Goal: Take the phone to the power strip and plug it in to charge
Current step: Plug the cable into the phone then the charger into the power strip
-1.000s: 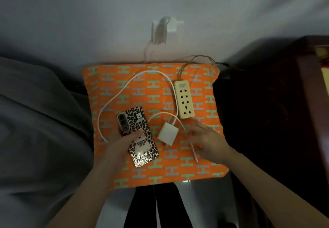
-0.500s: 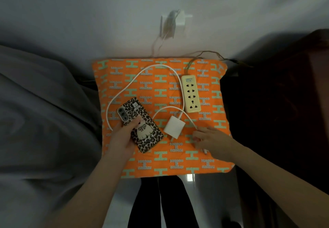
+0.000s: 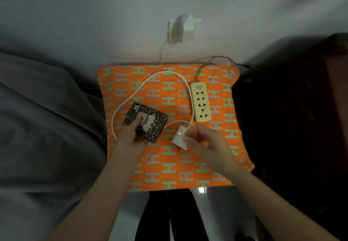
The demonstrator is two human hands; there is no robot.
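The phone (image 3: pixel 146 123), in its leopard-print case, is held by the left hand (image 3: pixel 131 139) above the orange patterned cushion (image 3: pixel 169 175), tilted with its back upward and the thumb pressed across the case. Compared with a second ago, when it lay flatter on the cushion under that hand, it has been lifted and turned so that its lower end is presented toward the middle. The white charging cable (image 3: pixel 150 77) is looped from the left of the phone, up across the cushion and back down to the white charger block (image 3: pixel 179 137).

The right hand (image 3: pixel 203 143), which half a second ago was laid low on the cushion by the cable's loose end, has been brought up to the charger block; its fingers are curled, and the block's near corner is pinched between them. Whether the cable's plug is also caught in that hand cannot be told.

The cream power strip (image 3: pixel 201 102) is lying just beyond, near the cushion's right edge, with every socket unoccupied. Nothing is plugged in yet; judged from this, both ends of the connection are now in hand, and insertion is what remains.
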